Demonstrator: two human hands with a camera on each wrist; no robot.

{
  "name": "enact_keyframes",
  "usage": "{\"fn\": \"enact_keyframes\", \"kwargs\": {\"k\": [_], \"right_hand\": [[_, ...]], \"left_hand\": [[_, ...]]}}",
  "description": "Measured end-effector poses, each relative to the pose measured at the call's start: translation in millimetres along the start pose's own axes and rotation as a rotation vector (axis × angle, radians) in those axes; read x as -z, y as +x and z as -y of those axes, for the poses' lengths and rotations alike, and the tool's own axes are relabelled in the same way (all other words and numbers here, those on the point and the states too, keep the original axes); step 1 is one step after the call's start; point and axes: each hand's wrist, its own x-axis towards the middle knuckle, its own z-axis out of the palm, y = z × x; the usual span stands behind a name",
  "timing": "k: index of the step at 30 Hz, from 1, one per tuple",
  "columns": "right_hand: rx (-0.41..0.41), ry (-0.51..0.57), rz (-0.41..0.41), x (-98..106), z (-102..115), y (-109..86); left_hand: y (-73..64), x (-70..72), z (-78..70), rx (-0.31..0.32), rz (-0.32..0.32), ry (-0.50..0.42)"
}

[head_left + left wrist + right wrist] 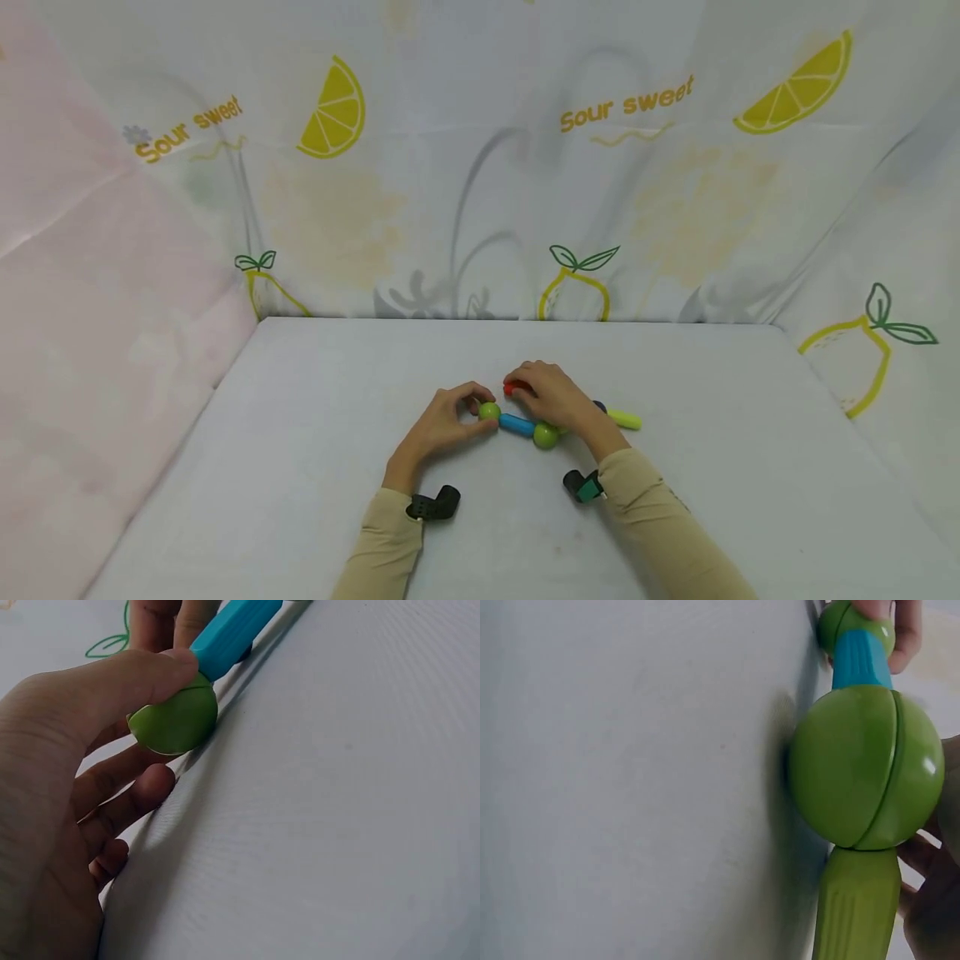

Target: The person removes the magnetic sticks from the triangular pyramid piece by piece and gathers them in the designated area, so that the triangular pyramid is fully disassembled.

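Observation:
My left hand (444,423) pinches a green ball (490,411) between thumb and fingers. A blue rod (517,424) joins this ball to another green ball (546,436). In the right wrist view, a yellow-green rod (857,904) extends from the nearer green ball (866,765), with the blue rod (861,658) on its far side. Above these pieces, my right hand (553,396) holds a small red piece (514,388) at its fingertips; the fingers cover most of it. The left wrist view shows my thumb over the green ball (174,718), right by the blue rod's end (234,639).
Right of my right wrist lie a dark blue ball (599,407) and a yellow-green rod (624,419), partly behind the wrist. The white table (300,467) ends at a printed cloth backdrop (465,192). Dark wrist cameras sit at both cuffs.

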Motion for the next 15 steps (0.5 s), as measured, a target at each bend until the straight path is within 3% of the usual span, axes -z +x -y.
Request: {"fn": "enact_keyframes", "kwargs": {"k": [7, 15], "right_hand": [[-0.028, 0.021, -0.128, 5, 10, -22.5], [-0.02, -0.07, -0.043, -9, 28, -44.0]], "left_hand": [[2.0, -1.1, -0.5, -0.002, 0.005, 0.04], [0.2, -0.8, -1.0, 0.001, 0.001, 0.063]]}}
